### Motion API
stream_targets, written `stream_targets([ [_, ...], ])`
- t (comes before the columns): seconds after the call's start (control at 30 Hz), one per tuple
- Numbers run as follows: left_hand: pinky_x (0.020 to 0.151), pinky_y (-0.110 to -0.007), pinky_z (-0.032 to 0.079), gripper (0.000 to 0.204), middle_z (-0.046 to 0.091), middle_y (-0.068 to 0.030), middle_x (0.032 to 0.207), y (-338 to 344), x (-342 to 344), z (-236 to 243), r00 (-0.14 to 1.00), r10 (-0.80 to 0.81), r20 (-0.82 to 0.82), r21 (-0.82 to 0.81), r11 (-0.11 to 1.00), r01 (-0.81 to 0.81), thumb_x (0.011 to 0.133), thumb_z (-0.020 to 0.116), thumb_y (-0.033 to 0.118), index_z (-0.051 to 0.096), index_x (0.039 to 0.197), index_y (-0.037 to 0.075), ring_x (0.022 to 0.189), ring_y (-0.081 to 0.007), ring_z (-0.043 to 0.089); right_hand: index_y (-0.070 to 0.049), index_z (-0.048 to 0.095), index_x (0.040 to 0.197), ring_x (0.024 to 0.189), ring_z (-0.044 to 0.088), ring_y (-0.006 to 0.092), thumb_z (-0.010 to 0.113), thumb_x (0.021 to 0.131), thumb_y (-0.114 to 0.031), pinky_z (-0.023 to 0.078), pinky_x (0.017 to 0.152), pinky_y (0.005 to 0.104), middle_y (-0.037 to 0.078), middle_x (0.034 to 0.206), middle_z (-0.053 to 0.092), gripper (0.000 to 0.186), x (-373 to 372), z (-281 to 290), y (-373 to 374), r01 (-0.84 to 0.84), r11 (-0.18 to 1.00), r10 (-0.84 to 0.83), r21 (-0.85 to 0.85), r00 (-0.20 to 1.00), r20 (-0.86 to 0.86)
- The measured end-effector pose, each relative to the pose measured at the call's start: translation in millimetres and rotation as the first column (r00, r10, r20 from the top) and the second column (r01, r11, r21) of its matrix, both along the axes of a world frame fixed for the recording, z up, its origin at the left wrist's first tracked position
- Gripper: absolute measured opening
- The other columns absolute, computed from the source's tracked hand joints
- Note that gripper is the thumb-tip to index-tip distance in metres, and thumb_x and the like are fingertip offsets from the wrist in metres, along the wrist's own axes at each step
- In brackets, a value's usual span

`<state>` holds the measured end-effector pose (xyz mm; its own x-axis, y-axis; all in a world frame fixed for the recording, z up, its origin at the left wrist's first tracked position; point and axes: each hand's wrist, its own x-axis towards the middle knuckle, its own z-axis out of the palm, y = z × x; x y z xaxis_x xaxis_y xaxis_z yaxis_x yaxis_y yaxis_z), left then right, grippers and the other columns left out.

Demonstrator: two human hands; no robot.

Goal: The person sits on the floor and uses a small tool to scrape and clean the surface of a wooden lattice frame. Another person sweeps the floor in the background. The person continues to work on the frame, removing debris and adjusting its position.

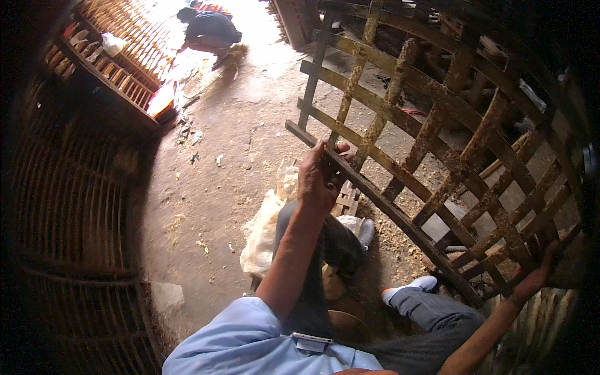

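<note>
A large lattice panel of weathered, flaking slats [437, 144] is held up on the right side of the head view, tilted. My left hand [322, 169] grips its long edge bar near the upper end, fingers wrapped round the wood. At the bottom right corner, my right hand [531, 269] holds the panel's edge with fingers curled on the slats, partly hidden. Beneath my left arm lie pale crumpled sacks [262, 237] and a small slatted wooden piece [347, 200] by my shoe.
A crouching person [212, 34] is at the bright top of the view. Slatted walls [75, 187] line the left, with a railing [106, 75] higher up. The dusty floor [194, 219] carries scattered shavings and scraps. A corrugated sheet [537, 325] stands at the lower right.
</note>
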<state>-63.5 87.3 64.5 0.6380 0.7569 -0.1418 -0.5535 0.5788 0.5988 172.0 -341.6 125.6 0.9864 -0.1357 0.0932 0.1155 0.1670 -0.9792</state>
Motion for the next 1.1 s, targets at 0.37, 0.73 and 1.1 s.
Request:
stream_targets([
  [0.37,0.111,-0.049,0.033,0.057,0.04,-0.0208,0.147,-27.1,11.3,12.1,0.86,0.293,-0.418,0.665,0.743,0.07,0.093,0.062,0.017,0.04,0.143,0.003,0.14,-0.0339,0.034,-0.001,0.064,0.125,0.126,0.051,0.0219,0.054,0.1,-0.03,0.037,0.108,0.0415,0.016,0.137,0.056,0.039,-21.0,-16.2,20.1,-0.088,0.829,0.268,-0.553,0.929,0.254],
  [0.73,0.099,-0.042,0.049,0.058,0.058,-0.0183,0.128,-48.7,15.4,28.8,0.876,0.331,-0.35,0.931,0.022,0.364,0.082,0.073,0.006,0.049,0.135,0.008,0.12,-0.0346,0.057,0.003,0.069,0.107,0.074,0.071,0.0297,0.052,0.101,-0.034,0.053,0.065,0.0375,0.02,0.089,0.071,0.041,-87.2,19.0,95.6,-0.288,0.246,0.879,-0.925,0.468,0.088],
  [1.1,0.079,-0.04,0.054,0.033,0.067,-0.0169,0.099,-45.8,18.3,17.0,0.82,0.486,-0.303,0.948,0.068,0.31,0.084,0.07,0.004,0.057,0.114,0.004,0.096,-0.0316,0.067,0.004,0.057,0.128,0.116,0.062,0.0358,0.058,0.097,-0.041,0.051,0.094,0.0457,0.024,0.125,0.062,0.055,-82.4,38.8,92.1,0.047,0.367,0.751,-0.929,0.573,0.326],
])
